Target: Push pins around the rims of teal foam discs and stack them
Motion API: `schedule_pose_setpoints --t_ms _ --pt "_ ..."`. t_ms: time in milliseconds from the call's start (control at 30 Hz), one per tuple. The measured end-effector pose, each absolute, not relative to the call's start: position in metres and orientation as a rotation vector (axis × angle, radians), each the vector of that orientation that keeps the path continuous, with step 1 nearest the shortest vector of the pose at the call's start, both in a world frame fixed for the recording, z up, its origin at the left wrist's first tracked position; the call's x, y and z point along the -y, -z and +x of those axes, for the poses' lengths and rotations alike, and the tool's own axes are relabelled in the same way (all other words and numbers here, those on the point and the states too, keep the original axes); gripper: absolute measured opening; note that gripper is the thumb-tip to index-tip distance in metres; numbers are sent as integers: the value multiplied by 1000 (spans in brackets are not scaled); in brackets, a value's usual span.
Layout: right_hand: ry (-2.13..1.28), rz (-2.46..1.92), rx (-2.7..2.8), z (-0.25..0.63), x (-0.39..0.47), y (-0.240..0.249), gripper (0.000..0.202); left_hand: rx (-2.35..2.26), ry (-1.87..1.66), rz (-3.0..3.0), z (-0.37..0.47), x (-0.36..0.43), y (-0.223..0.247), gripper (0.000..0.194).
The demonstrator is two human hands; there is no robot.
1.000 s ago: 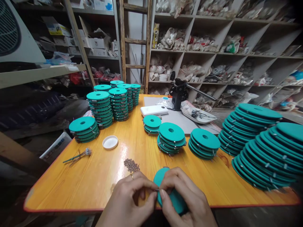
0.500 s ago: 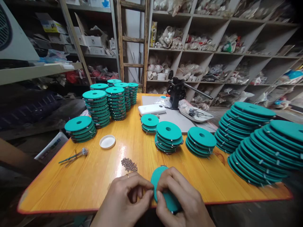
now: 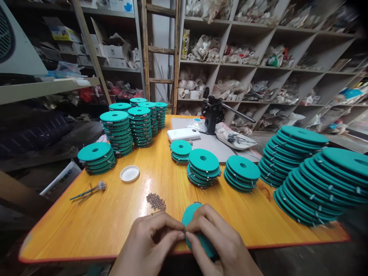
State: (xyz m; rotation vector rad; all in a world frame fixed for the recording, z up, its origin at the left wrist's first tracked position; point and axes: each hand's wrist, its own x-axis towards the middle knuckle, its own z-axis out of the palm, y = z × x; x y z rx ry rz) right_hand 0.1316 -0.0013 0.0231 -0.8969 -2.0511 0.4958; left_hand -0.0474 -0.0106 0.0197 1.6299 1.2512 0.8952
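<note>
A green disc (image 3: 192, 213) lies at the table's near edge, partly covered by my hands. My left hand (image 3: 156, 239) pinches thumb and forefinger together at the disc's left rim; whatever is between the tips is too small to make out. My right hand (image 3: 214, 237) lies over the disc, its thumb and forefinger closed at the same spot, touching the left fingertips. What the right fingertips hold is hidden. Beyond my left hand sits a small pile of dark rings or beads (image 3: 156, 202).
Stacks of green discs stand at the left (image 3: 96, 152), centre (image 3: 203, 159) and right (image 3: 304, 184). A white lid (image 3: 129, 173) and a wire bundle (image 3: 89, 191) lie to the left. Farther back are a white box (image 3: 184, 134), a black tool (image 3: 212, 115) and a tray (image 3: 235, 142).
The right thumb and forefinger have moved slightly left, up against the left fingertips. The whole view has shifted a little.
</note>
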Motion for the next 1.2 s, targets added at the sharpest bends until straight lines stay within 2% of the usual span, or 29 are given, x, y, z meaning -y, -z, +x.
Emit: schedule_pose_setpoints --t_ms 233,467,600,633,700,733,900,1067,1200 --pt "-494 -852 2071 137 3 -24 23 -1265 -891 1614 -48 14 -22 14" --pt "-256 -815 1932 130 8 -10 19 -1276 -869 1760 -49 17 -27 19" --pt "-119 -900 2047 144 15 -9 18 -1260 -817 1877 -52 18 -31 19" --pt "-56 -955 2113 151 17 -8 29 -1239 -816 1894 -54 18 -32 18" --pt "55 -1098 2202 165 21 -2 67 -1175 -830 1933 -56 18 -35 16" --pt "89 -1151 2202 171 22 2 75 -1135 -836 1959 -57 18 -37 15" --pt "-36 -1223 2026 177 29 14 64 -895 -785 2108 -56 14 -40 18" --pt "-377 -1355 1889 168 33 -8 76 -796 -910 2462 -44 11 -35 11" --pt "-289 -1228 2015 170 30 -24 74 -855 -984 2572 -34 7 -42 18"
